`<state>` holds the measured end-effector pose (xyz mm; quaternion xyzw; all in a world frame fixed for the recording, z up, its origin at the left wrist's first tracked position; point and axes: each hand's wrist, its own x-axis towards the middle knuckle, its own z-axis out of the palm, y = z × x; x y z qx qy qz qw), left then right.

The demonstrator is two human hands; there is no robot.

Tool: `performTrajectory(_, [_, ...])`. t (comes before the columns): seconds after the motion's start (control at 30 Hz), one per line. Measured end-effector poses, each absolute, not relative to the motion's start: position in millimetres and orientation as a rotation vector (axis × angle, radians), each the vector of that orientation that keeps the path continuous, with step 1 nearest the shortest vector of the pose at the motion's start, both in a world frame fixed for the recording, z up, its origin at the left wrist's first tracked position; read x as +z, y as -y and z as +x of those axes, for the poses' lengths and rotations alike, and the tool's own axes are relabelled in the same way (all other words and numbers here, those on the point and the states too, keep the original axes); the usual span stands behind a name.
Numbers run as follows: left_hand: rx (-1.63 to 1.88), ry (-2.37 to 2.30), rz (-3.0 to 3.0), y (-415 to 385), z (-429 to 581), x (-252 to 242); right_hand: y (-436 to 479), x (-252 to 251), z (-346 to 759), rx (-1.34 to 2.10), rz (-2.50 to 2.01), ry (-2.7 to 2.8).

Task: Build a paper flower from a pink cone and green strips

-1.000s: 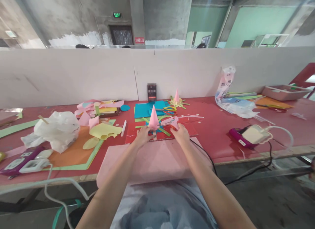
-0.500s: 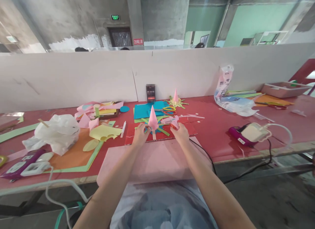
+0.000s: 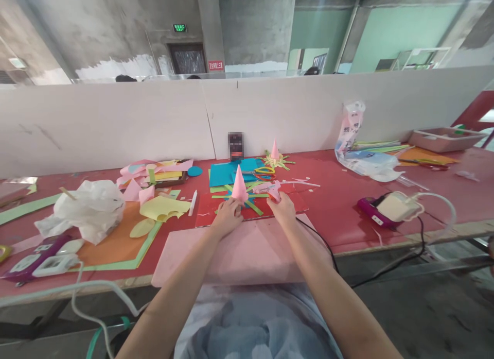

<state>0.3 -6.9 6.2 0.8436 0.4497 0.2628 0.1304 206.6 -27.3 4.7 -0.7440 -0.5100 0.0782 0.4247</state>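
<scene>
My left hand (image 3: 227, 217) is closed around the base of a pink paper cone (image 3: 239, 184) that stands upright over green paper strips (image 3: 252, 206) on a red sheet (image 3: 210, 215). My right hand (image 3: 283, 209) grips the handle of a pink glue gun (image 3: 270, 188) just right of the cone; its black cord (image 3: 320, 240) runs off over the table edge. A large pink sheet (image 3: 239, 253) lies under both wrists.
A second pink cone on green strips (image 3: 275, 155), scissors (image 3: 259, 170) and blue paper (image 3: 224, 173) lie behind. Crumpled white plastic (image 3: 90, 207), yellow and orange paper sit left. A purple power strip with white adapter (image 3: 388, 208) is right. A white partition (image 3: 154, 122) backs the red table (image 3: 339, 194).
My left hand has slid right, closer under the cone's base, and the cone and strips have shifted slightly. The right hand has stayed on the glue gun.
</scene>
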Motion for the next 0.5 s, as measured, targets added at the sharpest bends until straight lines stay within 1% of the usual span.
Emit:
performTrajectory(0.2, [0.821,-1.315,2.386,-6,-6,0,27,6,206,0.221,-1.885,1.286])
performTrajectory(0.33, [0.942,-1.339,2.319,-11,-10,-1,27,6,205,0.245,-1.904,1.279])
performTrajectory(0.5, [0.968,-1.563,2.220,-12,-19,2,25,4,206,0.254,-1.910,1.283])
